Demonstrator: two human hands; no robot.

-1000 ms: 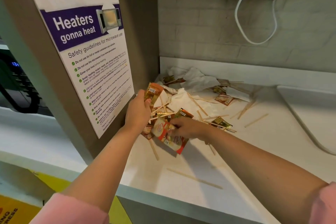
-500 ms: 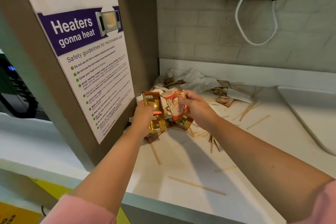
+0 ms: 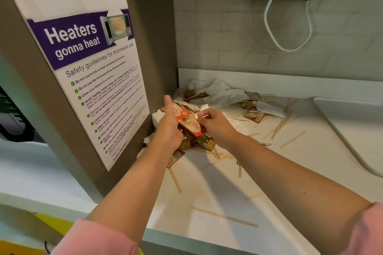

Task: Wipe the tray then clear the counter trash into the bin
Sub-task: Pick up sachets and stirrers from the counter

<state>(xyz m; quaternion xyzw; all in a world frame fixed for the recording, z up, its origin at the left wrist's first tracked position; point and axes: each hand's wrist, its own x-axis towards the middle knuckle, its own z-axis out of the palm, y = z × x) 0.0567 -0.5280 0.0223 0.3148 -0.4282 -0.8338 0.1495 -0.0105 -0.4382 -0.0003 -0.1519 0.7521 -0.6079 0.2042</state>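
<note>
My left hand [image 3: 169, 128] grips a bundle of used sachets, thumb raised, with a red-and-white sachet [image 3: 189, 124] on top and gold-brown sachets [image 3: 205, 143] hanging below. My right hand [image 3: 216, 125] is right beside the bundle, its curled fingertips pinching what looks like a short wooden stirrer [image 3: 204, 116]. More trash lies on the white counter [image 3: 217, 188]: crumpled tissues [image 3: 220, 93], further sachets [image 3: 254, 116] and several loose wooden stirrers [image 3: 224, 217]. The white tray [image 3: 352, 124] sits at the right edge. No bin is in view.
A brown cabinet side with a microwave safety poster [image 3: 89, 72] walls off the left. A tiled wall with a looped white cable [image 3: 290, 47] stands behind. The counter's front edge runs just below my forearms.
My right hand lifted the red-and-white sachet from the counter and passed it onto the bundle in my left hand. Both hands rose and came together.
</note>
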